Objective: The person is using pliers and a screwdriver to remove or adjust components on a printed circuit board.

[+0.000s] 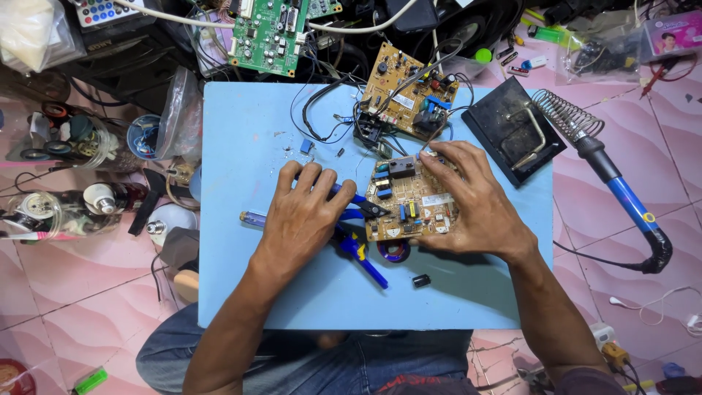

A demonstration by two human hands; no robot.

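Working blue-handled cutters in the left hand against the tan circuit board, the right hand is clamping that board; the next snip is likely needing a steady hold.

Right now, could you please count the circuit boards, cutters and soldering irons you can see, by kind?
Tan circuit boards: 2
Green circuit boards: 1
Blue-handled cutters: 1
Soldering irons: 1
Total: 5
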